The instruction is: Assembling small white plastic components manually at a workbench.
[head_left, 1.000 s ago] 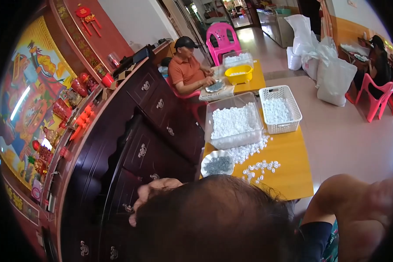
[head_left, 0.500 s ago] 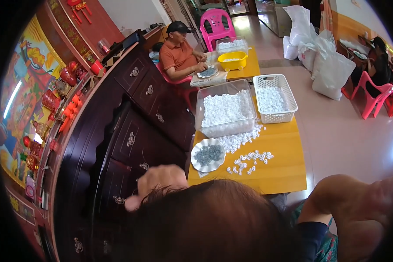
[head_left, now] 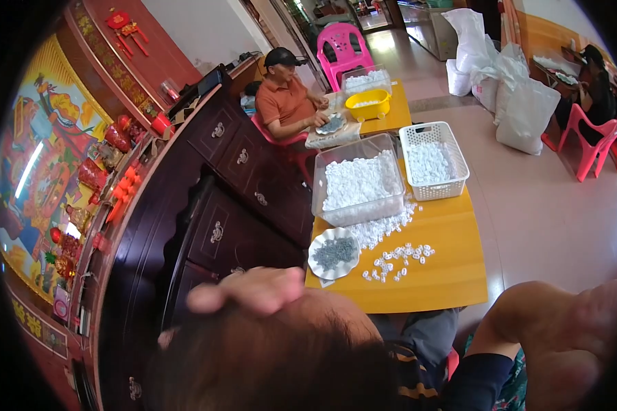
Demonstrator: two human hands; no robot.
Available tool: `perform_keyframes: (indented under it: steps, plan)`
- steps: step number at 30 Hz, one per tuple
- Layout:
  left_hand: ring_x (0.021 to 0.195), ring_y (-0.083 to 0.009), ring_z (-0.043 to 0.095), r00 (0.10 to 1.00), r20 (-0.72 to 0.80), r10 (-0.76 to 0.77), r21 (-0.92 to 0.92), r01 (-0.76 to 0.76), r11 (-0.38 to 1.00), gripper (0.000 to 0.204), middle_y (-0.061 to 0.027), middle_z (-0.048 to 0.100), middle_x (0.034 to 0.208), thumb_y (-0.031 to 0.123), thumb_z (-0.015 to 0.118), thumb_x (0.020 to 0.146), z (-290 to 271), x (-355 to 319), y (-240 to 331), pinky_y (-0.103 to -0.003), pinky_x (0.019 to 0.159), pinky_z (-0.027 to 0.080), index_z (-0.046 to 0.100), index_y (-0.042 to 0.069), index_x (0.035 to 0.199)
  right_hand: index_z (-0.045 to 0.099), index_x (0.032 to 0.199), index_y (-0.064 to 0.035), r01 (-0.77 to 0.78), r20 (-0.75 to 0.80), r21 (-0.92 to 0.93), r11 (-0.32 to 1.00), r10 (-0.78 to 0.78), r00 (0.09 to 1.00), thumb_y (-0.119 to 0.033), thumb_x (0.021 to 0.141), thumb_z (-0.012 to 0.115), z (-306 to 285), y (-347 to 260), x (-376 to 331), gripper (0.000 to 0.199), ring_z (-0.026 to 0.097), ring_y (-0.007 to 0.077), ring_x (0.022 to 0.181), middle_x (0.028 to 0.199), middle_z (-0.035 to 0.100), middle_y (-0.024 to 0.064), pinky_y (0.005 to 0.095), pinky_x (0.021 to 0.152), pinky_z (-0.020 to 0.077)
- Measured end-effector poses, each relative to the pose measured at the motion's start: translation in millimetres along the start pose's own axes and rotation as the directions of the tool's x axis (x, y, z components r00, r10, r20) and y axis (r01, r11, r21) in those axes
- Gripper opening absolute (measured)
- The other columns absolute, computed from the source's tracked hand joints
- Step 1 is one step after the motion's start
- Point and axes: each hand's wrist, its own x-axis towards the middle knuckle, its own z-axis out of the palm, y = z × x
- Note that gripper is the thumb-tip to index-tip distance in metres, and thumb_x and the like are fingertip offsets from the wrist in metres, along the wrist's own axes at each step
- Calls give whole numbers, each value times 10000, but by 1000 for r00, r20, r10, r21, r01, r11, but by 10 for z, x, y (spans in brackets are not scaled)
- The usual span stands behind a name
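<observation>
My left hand (head_left: 257,291) is raised at the lower left against dark hair, blurred, with its thumb apart from the other fingers. Whether it holds anything does not show. My bent right arm (head_left: 528,315) comes up close at the lower right, its hand out of sight. Beyond them stands a yellow table (head_left: 445,274). Nearest the left hand is a scalloped white plate (head_left: 315,264) of small grey pieces (head_left: 334,253). Small white plastic pieces (head_left: 397,260) lie loose beside it. Behind are a clear bin (head_left: 363,214) and a white basket (head_left: 440,188), both holding white pieces.
A dark wooden cabinet (head_left: 206,185) runs along the left. At a farther table, a person in an orange shirt (head_left: 281,106) handles pieces near a yellow tub (head_left: 369,108). White sacks (head_left: 524,120) stand on the floor. Another person (head_left: 589,96) sits at the far right near a pink chair (head_left: 586,140).
The view has shifted slightly, so the table sits a little lower and farther right. My left hand has become more blurred, and striped dark clothing now shows at the lower edge.
</observation>
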Motion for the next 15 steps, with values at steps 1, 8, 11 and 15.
perform_keyframes:
  steps: [1,8,11,15]
  plan:
    - [1131,-277,609,999,50,-17,3,17,1000,502,-167,661,1219,448,524,1051,-2,5,2,-468,1030,434,566,75,1385,459,1460,-48,4,-4,7,1000,-4,1000,-508,1046,317,2,-5,4,635,496,396,1314,1379,544,272,538,1133,368]
    - [1004,-287,631,914,387,-122,-2,133,991,458,-173,675,1130,430,487,1069,-459,155,453,-450,922,474,595,41,1286,444,1479,-52,48,-3,25,999,-47,999,-530,1051,295,1,-28,71,659,476,402,1343,1402,531,278,548,1150,348]
    - [949,-292,641,849,506,-149,3,171,985,450,-175,681,1092,422,472,1076,-979,208,916,-441,876,491,608,27,1244,437,1487,-53,68,11,47,997,-68,998,-539,1053,286,5,-23,42,669,468,404,1355,1411,526,280,552,1157,340]
    - [876,-298,654,770,622,-141,-43,213,976,451,-178,689,1042,412,451,1086,-1032,933,-43,-431,815,513,625,8,1187,428,1498,-55,114,94,81,990,-122,988,-552,1055,274,127,103,-57,683,456,407,1371,1424,519,284,557,1167,328]
